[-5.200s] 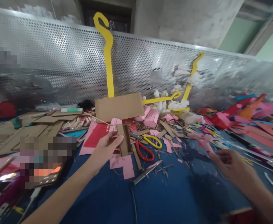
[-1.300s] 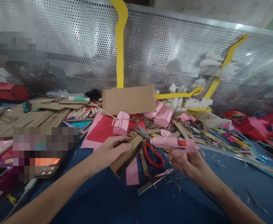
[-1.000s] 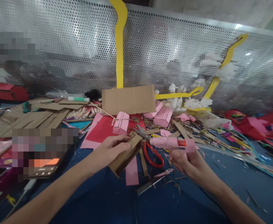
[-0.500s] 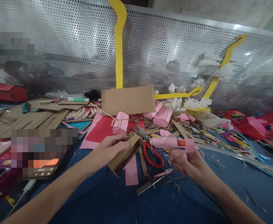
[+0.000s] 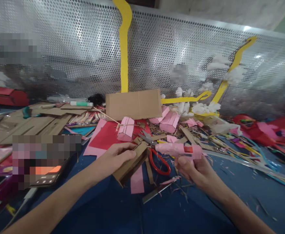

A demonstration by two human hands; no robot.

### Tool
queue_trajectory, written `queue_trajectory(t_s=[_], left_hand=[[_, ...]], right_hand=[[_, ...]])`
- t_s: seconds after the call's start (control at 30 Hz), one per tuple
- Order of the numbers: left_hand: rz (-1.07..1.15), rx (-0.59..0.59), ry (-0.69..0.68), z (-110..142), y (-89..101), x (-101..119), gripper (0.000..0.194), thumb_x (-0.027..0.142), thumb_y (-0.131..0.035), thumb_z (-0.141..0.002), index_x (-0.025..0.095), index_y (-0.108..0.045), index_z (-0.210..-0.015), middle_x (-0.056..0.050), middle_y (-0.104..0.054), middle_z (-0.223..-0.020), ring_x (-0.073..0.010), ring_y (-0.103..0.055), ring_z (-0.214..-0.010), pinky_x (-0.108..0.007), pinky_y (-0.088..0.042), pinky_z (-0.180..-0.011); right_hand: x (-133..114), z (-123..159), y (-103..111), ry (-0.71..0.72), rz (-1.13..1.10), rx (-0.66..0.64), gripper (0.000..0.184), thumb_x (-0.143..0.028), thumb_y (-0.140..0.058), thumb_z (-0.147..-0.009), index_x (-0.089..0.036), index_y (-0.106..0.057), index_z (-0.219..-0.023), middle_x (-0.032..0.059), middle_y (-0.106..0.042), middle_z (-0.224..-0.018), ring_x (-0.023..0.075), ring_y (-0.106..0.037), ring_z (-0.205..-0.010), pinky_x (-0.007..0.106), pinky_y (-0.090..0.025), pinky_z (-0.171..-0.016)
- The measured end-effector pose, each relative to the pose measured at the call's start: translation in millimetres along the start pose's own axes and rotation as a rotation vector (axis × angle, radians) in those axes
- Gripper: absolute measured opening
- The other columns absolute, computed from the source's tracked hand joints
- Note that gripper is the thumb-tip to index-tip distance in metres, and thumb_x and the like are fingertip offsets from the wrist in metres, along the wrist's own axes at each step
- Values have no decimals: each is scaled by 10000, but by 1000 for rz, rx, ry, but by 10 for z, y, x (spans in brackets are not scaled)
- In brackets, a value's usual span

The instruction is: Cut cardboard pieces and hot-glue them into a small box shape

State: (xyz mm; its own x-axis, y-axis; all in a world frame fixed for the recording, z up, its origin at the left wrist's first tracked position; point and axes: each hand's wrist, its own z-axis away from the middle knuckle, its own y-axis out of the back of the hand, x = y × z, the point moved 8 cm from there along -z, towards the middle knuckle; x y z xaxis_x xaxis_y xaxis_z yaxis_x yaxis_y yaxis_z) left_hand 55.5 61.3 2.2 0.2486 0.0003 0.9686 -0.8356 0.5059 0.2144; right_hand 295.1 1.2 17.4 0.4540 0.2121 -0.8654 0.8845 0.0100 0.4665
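Observation:
My left hand grips a small open cardboard box, its thumb on the upper edge. In my right hand is a pink glue gun, its nozzle pointing left at the box's far right corner. Whether the nozzle touches the cardboard I cannot tell. Scissors with red handles lie just behind and right of the box. A pink paper strip shows partly from beneath the box. In front of the scissors lies a metal blade-like strip.
A large cardboard piece stands at the back before a perforated metal panel. Pink paper boxes and red paper lie behind my hands. A phone is at left. Scraps and sticks litter the right side.
The glue gun has shifted very slightly left, and the cardboard box has moved a little. Both hands keep their grip.

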Motion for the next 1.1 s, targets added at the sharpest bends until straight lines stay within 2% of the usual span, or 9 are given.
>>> queue_trajectory(t_s=[0.1, 0.23, 0.33, 0.43, 0.53, 0.6, 0.73, 0.97, 1.1], left_hand=[[33, 9, 32, 6, -8, 3, 397, 448, -620, -894, 215, -703, -1204, -57, -709, -1082, -241, -629, -954, -307, -460, -755], [151, -44, 100, 27, -87, -10, 427, 432, -616, -903, 201, -651, -1261, -34, -671, -901, -161, -584, -714, -254, -408, -596], [239, -94, 100, 40, -150, 5, 398, 426, -632, -913, 182, -649, -1227, -15, -643, -846, -128, -566, -646, -242, -429, -588], [292, -123, 88, 42, -187, -1, 418, 436, -663, -907, 177, -640, -1234, -29, -660, -884, -135, -604, -673, -252, -467, -617], [329, -160, 93, 39, -228, -23, 425, 433, -680, -911, 179, -630, -1248, -54, -691, -950, -157, -656, -740, -269, -502, -668], [351, -176, 104, 39, -248, -39, 413, 417, -693, -912, 184, -625, -1247, -62, -708, -977, -170, -685, -781, -281, -522, -704], [377, -204, 90, 43, -272, -31, 423, 407, -710, -912, 184, -613, -1258, -69, -732, -977, -181, -716, -798, -287, -542, -719], [348, -228, 80, 52, -283, -38, 426, 427, -684, -935, 195, -611, -1285, -55, -744, -936, -178, -729, -765, -287, -552, -707], [339, -220, 69, 55, -274, -25, 440, 422, -692, -932, 202, -612, -1305, -61, -747, -975, -179, -732, -793, -270, -549, -690]], right_hand=[[16, -6, -11, 10, -11, -3, 517, -650, -488, -973, -173, -631, -837, -57, -380, -516, 101, -313, -459, 257, -250, -444], [70, -8, -28, 20, -58, -16, 513, -626, -448, -1004, -172, -604, -823, -61, -388, -501, 100, -339, -450, 255, -272, -453], [52, -2, -28, 48, -100, -2, 485, -611, -438, -1015, -176, -593, -867, -66, -409, -501, 98, -362, -442, 250, -299, -458], [26, 8, -57, 57, -100, -19, 501, -598, -423, -1026, -186, -554, -773, -60, -398, -507, 94, -339, -457, 254, -275, -462], [26, 16, -87, 47, -82, -43, 572, -604, -412, -1026, -204, -430, -618, -49, -372, -502, 86, -309, -463, 264, -241, -462], [24, 16, -89, 42, -83, -39, 570, -612, -414, -1022, -200, -451, -630, -52, -366, -497, 87, -309, -458, 264, -240, -462], [-14, 3, -85, 44, -112, -9, 523, -628, -430, -1010, -175, -583, -799, -63, -388, -492, 95, -328, -442, 252, -261, -449], [-44, -1, -101, 43, -71, -20, 589, -648, -425, -1003, -198, -464, -625, -50, -370, -494, 90, -326, -450, 260, -251, -456], [-32, 4, -99, 34, -81, -24, 581, -663, -409, -1001, -197, -487, -663, -56, -369, -485, 90, -322, -442, 261, -256, -454]])
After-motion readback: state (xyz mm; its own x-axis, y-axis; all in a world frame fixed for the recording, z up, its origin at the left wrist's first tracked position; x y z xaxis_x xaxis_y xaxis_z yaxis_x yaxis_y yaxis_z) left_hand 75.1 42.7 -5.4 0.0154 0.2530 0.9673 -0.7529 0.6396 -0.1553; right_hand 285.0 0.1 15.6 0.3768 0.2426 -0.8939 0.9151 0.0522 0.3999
